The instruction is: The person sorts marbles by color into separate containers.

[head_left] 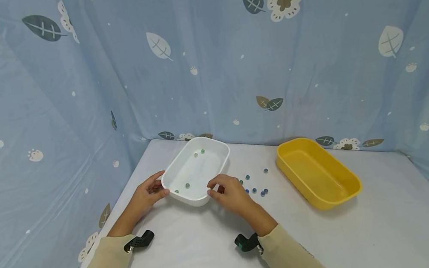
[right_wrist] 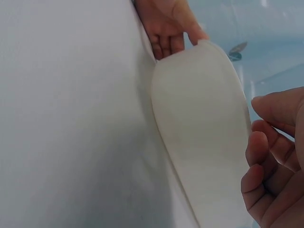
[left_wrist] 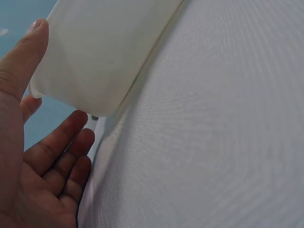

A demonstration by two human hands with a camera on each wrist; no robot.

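A white plastic basin (head_left: pixel 211 162) stands on the white cloth, with a few green and clear glass marbles (head_left: pixel 187 185) inside. At its near left corner my left hand (head_left: pixel 148 194) grips the rim, thumb at the outer edge. The other left fingers (left_wrist: pixel 57 154) spread loosely beneath the corner. My right hand (head_left: pixel 231 193) is at the near right rim, thumb and index fingertips close together over the edge. Its remaining fingers (right_wrist: pixel 256 178) curl beside the outer wall. Whether the right fingertips hold anything, I cannot tell.
Several blue and green marbles (head_left: pixel 254 190) lie loose on the cloth, right of the white basin. Farther right stands a yellow basin (head_left: pixel 319 173). A blue patterned curtain (head_left: pixel 215 65) hangs behind the table and along its left side.
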